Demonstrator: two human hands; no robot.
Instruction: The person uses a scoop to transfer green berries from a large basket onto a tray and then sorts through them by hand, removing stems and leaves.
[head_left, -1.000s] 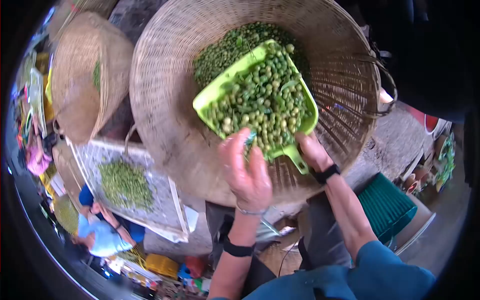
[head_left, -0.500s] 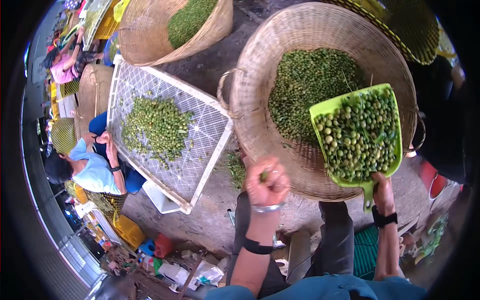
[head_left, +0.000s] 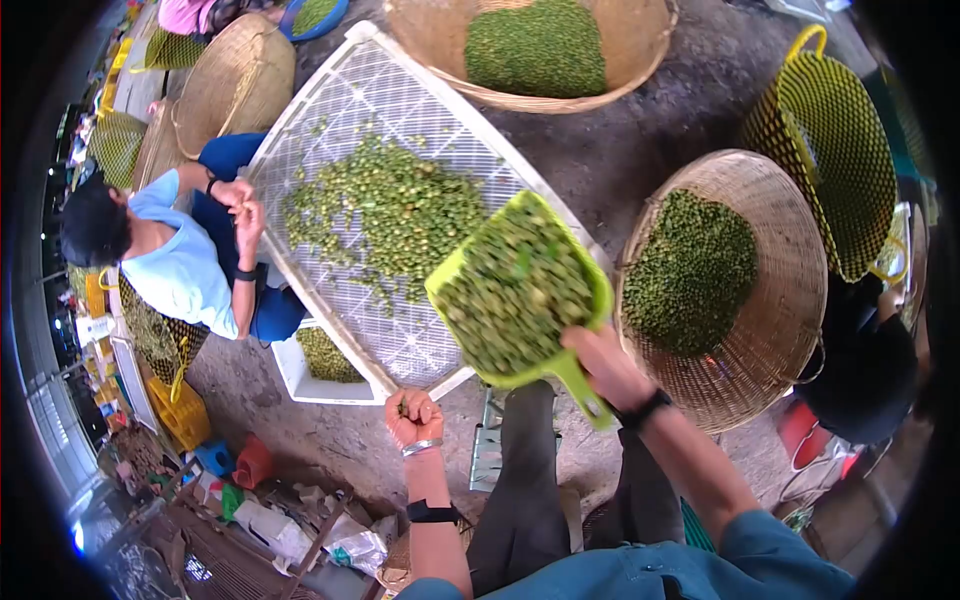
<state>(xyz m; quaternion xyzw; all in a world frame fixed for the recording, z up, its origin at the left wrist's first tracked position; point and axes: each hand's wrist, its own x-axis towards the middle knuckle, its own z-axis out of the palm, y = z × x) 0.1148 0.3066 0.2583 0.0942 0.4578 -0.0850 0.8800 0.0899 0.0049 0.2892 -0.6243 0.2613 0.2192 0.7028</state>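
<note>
My right hand (head_left: 604, 362) grips the side and handle area of a lime-green dustpan-like scoop (head_left: 575, 385). The scoop is heaped with small round green fruits (head_left: 525, 290), blurred by motion, with bits of leaf among them. It hangs over the right edge of a white slatted tray (head_left: 325, 95), where a pile of similar fruits (head_left: 400, 205) is spread. Beside the tray's near corner, my left hand (head_left: 413, 415) is closed, with a small greenish bit showing between its fingers, too little to name.
To the right stands a round wicker basket (head_left: 770, 300) part filled with green fruits, beside a yellow-black woven basket (head_left: 835, 160). Another wicker basket (head_left: 630, 60) lies beyond. A person in light blue (head_left: 185, 270) sits left of the tray. A white bin (head_left: 300, 380) is under the tray.
The loaded scoop has moved left from over the wicker basket to the tray, carried by my right hand. My left hand has moved left and down, and the view has turned left.
</note>
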